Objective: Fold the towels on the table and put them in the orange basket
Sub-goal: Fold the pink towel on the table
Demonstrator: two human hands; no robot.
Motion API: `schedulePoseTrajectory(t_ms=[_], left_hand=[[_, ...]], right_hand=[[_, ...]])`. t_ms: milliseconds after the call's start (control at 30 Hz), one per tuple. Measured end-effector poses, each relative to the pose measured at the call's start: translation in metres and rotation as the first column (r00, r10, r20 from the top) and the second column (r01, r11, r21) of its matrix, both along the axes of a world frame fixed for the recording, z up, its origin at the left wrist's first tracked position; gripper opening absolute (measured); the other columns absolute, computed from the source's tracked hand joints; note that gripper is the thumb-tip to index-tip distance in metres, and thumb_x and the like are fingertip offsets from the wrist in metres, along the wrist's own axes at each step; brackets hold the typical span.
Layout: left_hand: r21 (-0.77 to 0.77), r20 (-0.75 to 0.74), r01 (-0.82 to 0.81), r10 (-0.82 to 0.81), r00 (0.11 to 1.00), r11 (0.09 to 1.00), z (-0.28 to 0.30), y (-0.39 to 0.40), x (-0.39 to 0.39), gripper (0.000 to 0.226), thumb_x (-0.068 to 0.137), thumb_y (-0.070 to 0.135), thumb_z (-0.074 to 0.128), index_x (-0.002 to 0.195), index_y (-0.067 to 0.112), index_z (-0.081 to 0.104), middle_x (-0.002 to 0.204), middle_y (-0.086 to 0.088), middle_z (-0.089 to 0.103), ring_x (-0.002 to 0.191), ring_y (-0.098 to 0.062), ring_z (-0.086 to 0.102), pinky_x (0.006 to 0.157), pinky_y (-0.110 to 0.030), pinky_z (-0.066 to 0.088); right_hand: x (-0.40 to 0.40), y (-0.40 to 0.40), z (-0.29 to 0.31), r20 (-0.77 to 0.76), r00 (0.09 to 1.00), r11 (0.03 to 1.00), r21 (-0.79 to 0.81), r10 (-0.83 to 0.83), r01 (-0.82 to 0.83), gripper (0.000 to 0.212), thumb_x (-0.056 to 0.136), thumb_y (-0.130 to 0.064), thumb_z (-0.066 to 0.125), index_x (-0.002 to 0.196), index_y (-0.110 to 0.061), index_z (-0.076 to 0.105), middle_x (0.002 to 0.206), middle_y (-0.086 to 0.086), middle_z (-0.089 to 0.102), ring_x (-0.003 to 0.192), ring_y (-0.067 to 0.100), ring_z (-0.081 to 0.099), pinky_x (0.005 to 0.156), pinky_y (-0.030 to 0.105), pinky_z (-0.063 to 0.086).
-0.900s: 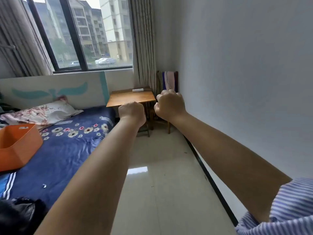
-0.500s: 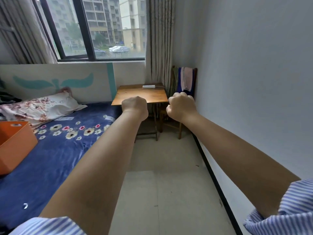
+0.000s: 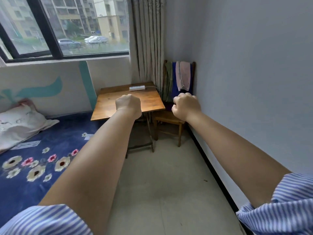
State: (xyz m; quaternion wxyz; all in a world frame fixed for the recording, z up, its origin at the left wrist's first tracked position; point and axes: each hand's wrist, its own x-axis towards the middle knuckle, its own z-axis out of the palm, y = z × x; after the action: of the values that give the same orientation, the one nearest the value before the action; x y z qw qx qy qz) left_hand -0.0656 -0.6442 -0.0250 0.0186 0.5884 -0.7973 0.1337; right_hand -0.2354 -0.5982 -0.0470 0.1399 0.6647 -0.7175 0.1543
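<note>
With the orange basket now out of view, both fists, left hand (image 3: 128,106) and right hand (image 3: 185,106), grip nothing, nearing the bench (image 3: 108,106) and chair-hung towels (image 3: 182,76).

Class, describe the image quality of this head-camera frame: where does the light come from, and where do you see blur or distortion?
Head view: daylight enters through the window; wide-angle bending curves the wall's black baseboard; the striped sleeves at the bottom edge look soft.
</note>
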Motion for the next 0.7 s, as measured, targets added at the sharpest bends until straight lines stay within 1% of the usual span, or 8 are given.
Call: schedulePoseTrajectory(t_ms=[33,133,233,367,533,700], left_hand=[[0.017,0.005,0.011,-0.011,1.000,1.000,-0.003,-0.028,-0.010,0.029,0.089,0.009,0.047,0.115,0.006,0.058,0.110,-0.013,0.058,0.090,-0.025,0.051,0.065,-0.029,0.036],[0.048,0.008,0.048,-0.048,0.999,0.998,-0.016,-0.096,-0.040,0.029,0.087,0.007,0.046,0.114,0.006,0.058,0.112,-0.013,0.057,0.101,-0.027,0.054,0.068,-0.029,0.037],[0.053,0.007,0.087,-0.088,0.996,0.995,-0.027,-0.164,-0.075,0.028,0.088,0.008,0.045,0.111,0.006,0.060,0.110,-0.012,0.059,0.100,-0.026,0.055,0.067,-0.029,0.037],[0.065,0.002,0.090,-0.091,0.996,0.994,-0.038,-0.262,-0.131,0.029,0.090,0.011,0.046,0.115,0.007,0.059,0.114,-0.012,0.059,0.102,-0.026,0.056,0.067,-0.027,0.039],[0.063,-0.039,0.135,-0.133,0.990,0.989,-0.036,-0.370,-0.194,0.030,0.089,0.012,0.048,0.118,0.007,0.058,0.116,-0.013,0.058,0.107,-0.029,0.055,0.070,-0.030,0.038],[0.077,-0.008,0.167,-0.167,0.986,0.983,-0.040,-0.467,-0.245,0.030,0.091,0.016,0.047,0.117,0.007,0.059,0.116,-0.013,0.058,0.107,-0.031,0.056,0.070,-0.031,0.037]], right_hand=[[-0.009,-0.028,-0.005,0.003,1.000,1.000,0.006,-0.016,0.016,0.031,0.091,-0.019,0.042,0.109,-0.002,0.060,0.110,0.015,0.060,0.103,0.029,0.053,0.085,0.033,0.042],[-0.036,-0.094,-0.017,0.023,0.998,0.998,0.029,-0.058,0.058,0.030,0.091,-0.018,0.042,0.109,-0.003,0.060,0.109,0.015,0.060,0.103,0.029,0.053,0.084,0.034,0.042],[-0.069,-0.161,-0.027,0.013,0.997,0.996,0.047,-0.075,0.074,0.031,0.091,-0.019,0.042,0.110,-0.003,0.059,0.111,0.015,0.059,0.105,0.030,0.052,0.085,0.036,0.042],[-0.124,-0.258,-0.033,0.014,0.997,0.996,0.045,-0.072,0.071,0.031,0.090,-0.018,0.041,0.110,-0.002,0.059,0.111,0.016,0.060,0.105,0.031,0.052,0.088,0.037,0.041],[-0.191,-0.367,-0.029,0.021,0.998,0.997,0.050,-0.064,0.063,0.030,0.091,-0.018,0.042,0.108,-0.002,0.060,0.111,0.016,0.060,0.105,0.032,0.052,0.086,0.036,0.041],[-0.245,-0.460,-0.035,0.032,0.996,0.993,0.091,-0.084,0.080,0.029,0.091,-0.016,0.040,0.107,-0.001,0.059,0.111,0.016,0.059,0.105,0.032,0.050,0.085,0.034,0.040]])
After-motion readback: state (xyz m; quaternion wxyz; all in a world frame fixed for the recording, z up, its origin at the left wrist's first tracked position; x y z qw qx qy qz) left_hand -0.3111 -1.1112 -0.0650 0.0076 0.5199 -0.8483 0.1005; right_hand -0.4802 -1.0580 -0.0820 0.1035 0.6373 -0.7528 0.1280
